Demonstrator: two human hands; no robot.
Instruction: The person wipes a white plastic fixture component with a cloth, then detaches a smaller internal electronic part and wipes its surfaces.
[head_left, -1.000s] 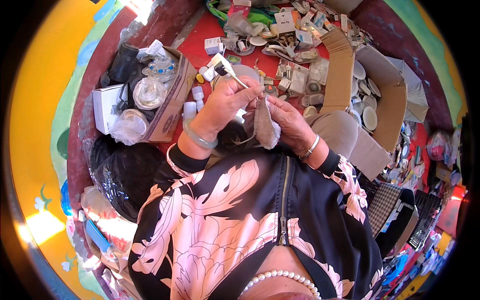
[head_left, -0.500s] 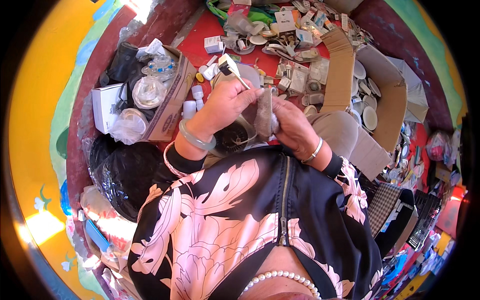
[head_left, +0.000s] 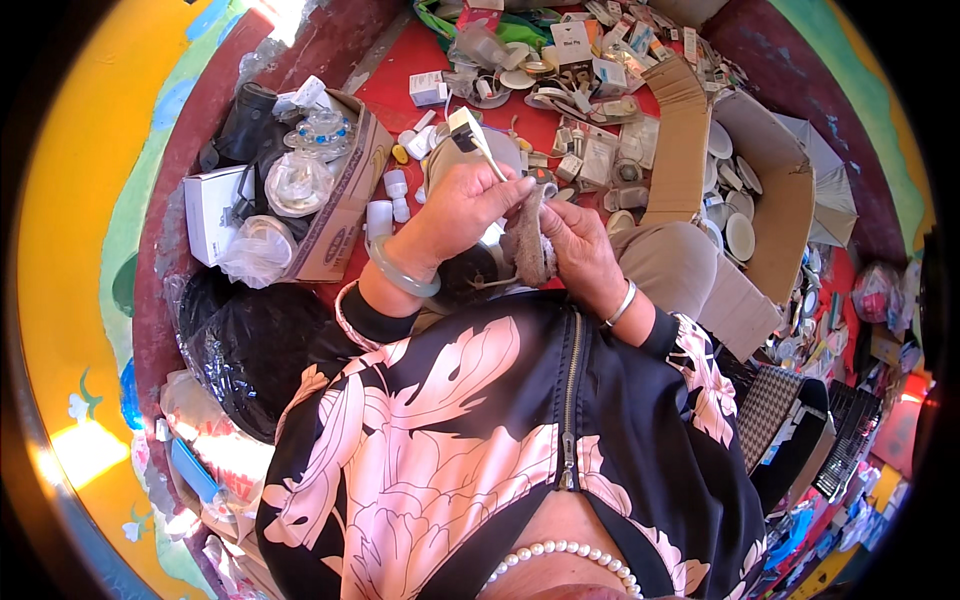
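Note:
My left hand (head_left: pixel 468 205) is closed on a white cable (head_left: pixel 494 166) in front of my body. A white and black plug-like end (head_left: pixel 463 128) sticks up above that hand. Close by on the right, my right hand (head_left: pixel 588 250) pinches a worn greyish cloth (head_left: pixel 527 247) between thumb and fingers. The cloth hangs between the two hands and touches my left fingertips. More of the cable (head_left: pixel 490 284) shows under the cloth, near a dark round thing (head_left: pixel 462 268) that my left wrist and the cloth partly hide.
To the left stands a cardboard box (head_left: pixel 345 205) of bagged white fittings, with a black plastic bag (head_left: pixel 255 345) nearer me. An open carton (head_left: pixel 775 225) of white round lamps is at the right. Small packages (head_left: pixel 595 150) and loose parts crowd the red cloth (head_left: pixel 385 85) ahead.
The plug end has shifted slightly right. The cloth has changed shape and bunched lower between my hands, and my right fingers have drawn back to a pinch at its edge.

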